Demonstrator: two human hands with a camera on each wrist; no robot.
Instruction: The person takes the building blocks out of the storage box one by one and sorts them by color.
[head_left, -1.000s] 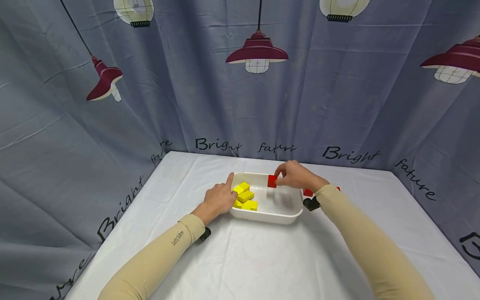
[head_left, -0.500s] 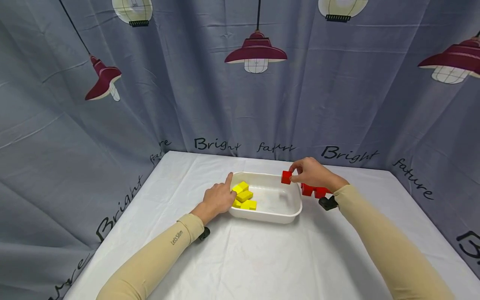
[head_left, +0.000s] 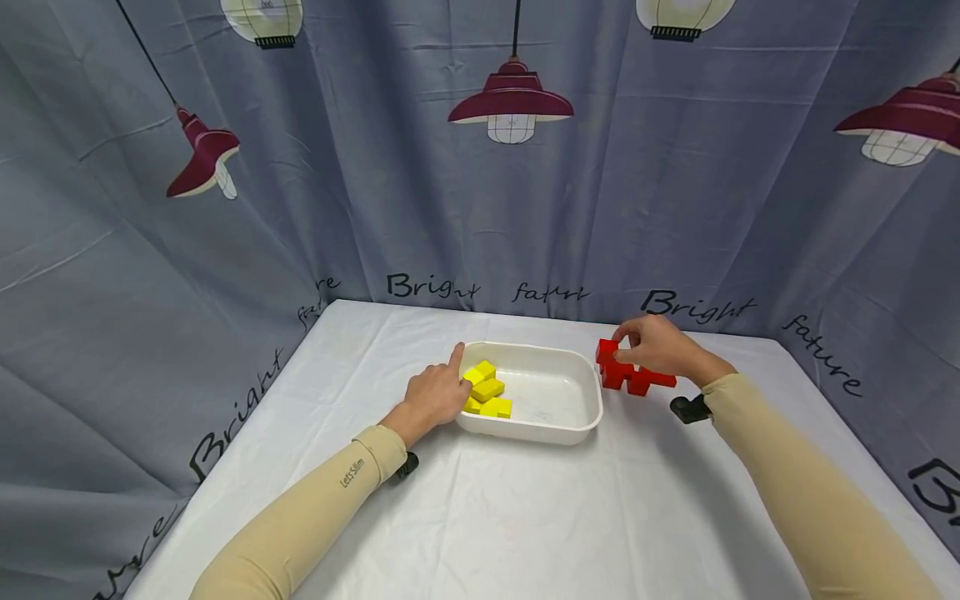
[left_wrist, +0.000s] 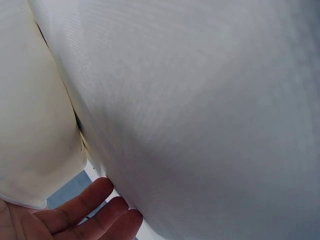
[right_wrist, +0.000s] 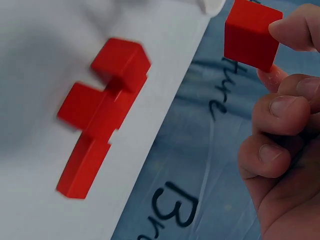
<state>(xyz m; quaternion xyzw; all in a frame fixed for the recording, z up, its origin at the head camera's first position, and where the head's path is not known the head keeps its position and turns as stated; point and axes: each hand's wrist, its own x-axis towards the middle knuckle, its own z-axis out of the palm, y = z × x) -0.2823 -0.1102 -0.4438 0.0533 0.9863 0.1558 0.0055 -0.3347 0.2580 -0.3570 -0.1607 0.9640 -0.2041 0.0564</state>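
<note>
My right hand pinches a red cube block between thumb and fingertip, to the right of a white plastic tray. In the right wrist view its other fingers are curled in. Several more red blocks lie against one another on the table below it, cubes and longer pieces among them. My left hand holds the tray's left end, thumb over the rim and index finger along it. The left wrist view shows the tray wall beside three fingers. Yellow blocks lie in the tray's left part.
A white cloth covers the table. Behind it hangs a grey-blue curtain printed with lamps and lettering. A black wrist camera sits under the right wrist, another camera under the left.
My right hand has moved right with the red cube, from over the tray to above the red blocks, which now show more fully. The left hand stays at the tray.
</note>
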